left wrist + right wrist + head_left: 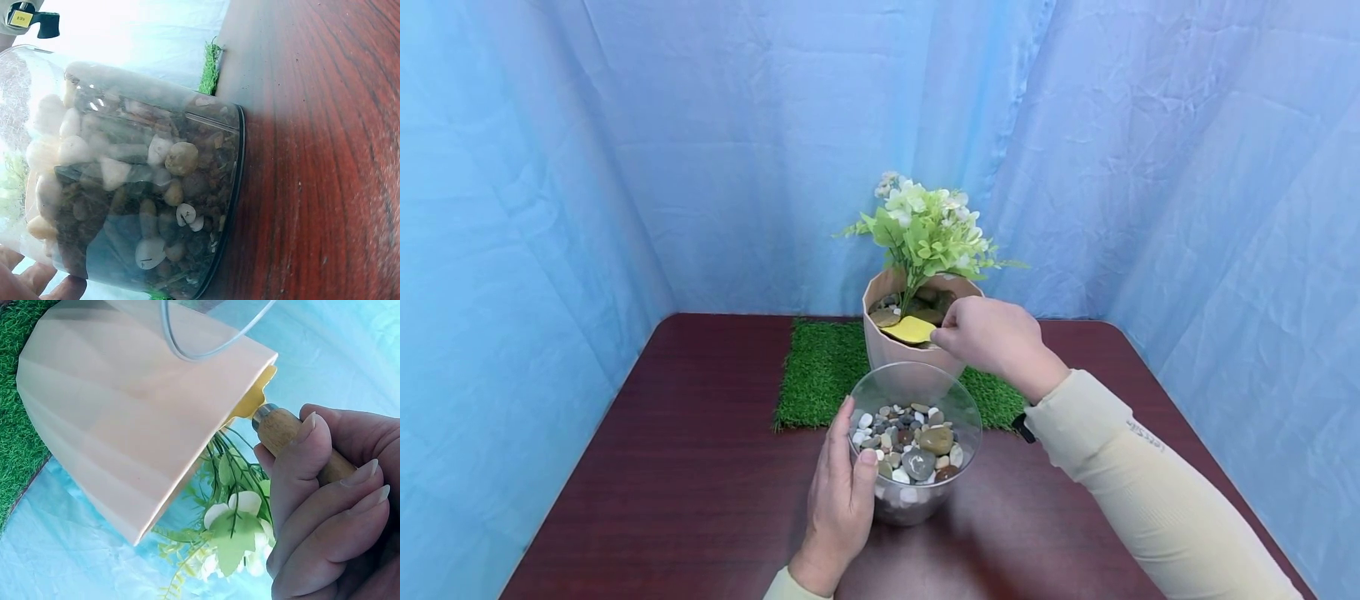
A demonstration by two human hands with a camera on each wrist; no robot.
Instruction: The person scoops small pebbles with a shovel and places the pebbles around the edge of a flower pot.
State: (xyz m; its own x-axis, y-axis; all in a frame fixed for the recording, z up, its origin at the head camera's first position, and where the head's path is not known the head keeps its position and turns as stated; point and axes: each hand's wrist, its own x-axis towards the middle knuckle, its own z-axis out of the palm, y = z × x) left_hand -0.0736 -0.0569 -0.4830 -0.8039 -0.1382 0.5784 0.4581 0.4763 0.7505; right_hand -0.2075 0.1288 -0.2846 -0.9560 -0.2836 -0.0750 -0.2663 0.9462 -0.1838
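My right hand point(992, 337) grips the wooden handle point(281, 431) of a small garden trowel with a yellow blade point(912, 330). The blade lies inside the rim of a pale pink flowerpot point(880, 346), at its near side. White flowers with green leaves point(925, 229) stand in the pot among stones. In front of it is a clear bowl point(917, 379) of mixed pebbles point(910, 442). My left hand point(842, 492) rests against the bowl's left side, fingers extended along the wall and thumb at the near side. In the left wrist view its fingertips point(65, 287) touch the clear wall.
The flowerpot stands on a green artificial grass mat point(823, 367). Both bowl and mat are on a dark red-brown wooden table point(700, 467). Light blue curtains point(737, 150) hang behind the table and along both sides.
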